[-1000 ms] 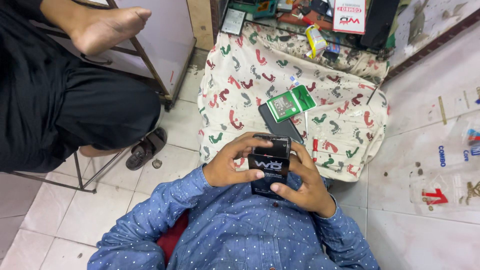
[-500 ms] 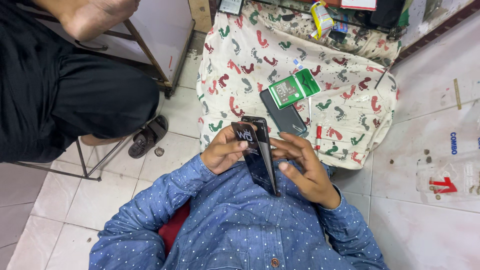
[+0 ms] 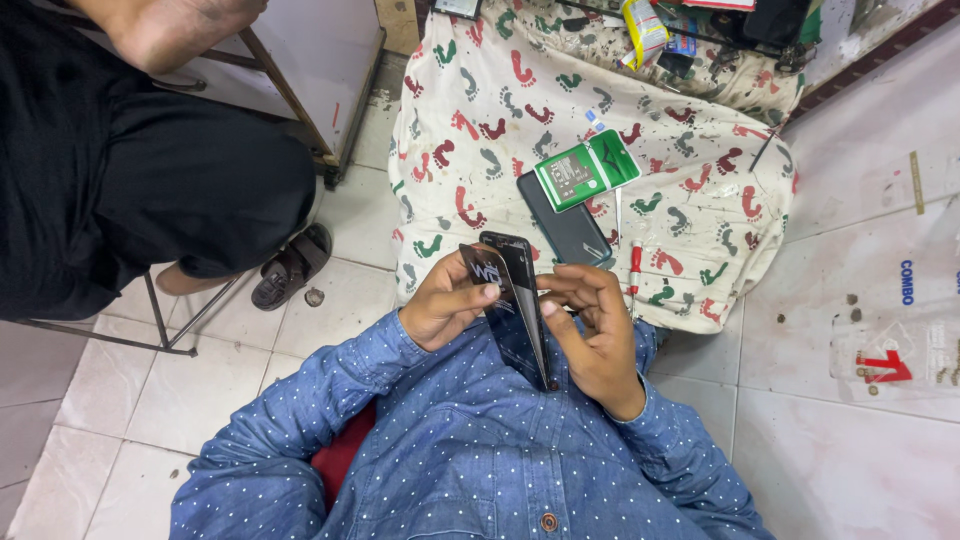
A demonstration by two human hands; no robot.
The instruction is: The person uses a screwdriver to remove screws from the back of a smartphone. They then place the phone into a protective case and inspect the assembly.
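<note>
- Phone (image 3: 525, 305): dark slab, held edge-up and tilted over the lap, just off the near edge of the cloth (image 3: 700, 150); long edge toward the camera.
- Left hand (image 3: 448, 305): fingers closed on a small dark card (image 3: 483, 275) with a white mark, pressed against the phone's upper left face.
- Right hand (image 3: 592, 335): curled around the phone's right side, thumb and fingertips clamped on the edge, lower corner braced in the palm.
- Risk, slip: held only by edges and a corner; could likely drop to lap or tile floor (image 3: 850, 450) if either grip loosens.
- Risk, bending: thin body levered between two hands; judged prone to flex or crack under uneven pressure.
- Risk, card: thin piece pinched at one end; may crease or slide out.
- Nearby, on cloth: second dark slab (image 3: 565, 230) lying flat, just beyond the hands; green packet (image 3: 585, 170) overlapping its far end.
- Red-and-white pen-like tool (image 3: 634, 268) lying right of the slab, close to the right hand.
- Clutter of packets and tools (image 3: 700, 35) along the cloth's far edge, well apart.
- Obstruction, left: another person seated on a metal-framed stool (image 3: 150, 320), dark trousers, sandal (image 3: 290, 268) on the tiles near the cloth.
- Blue dotted shirt (image 3: 470, 450) filling the foreground below the hands.
</note>
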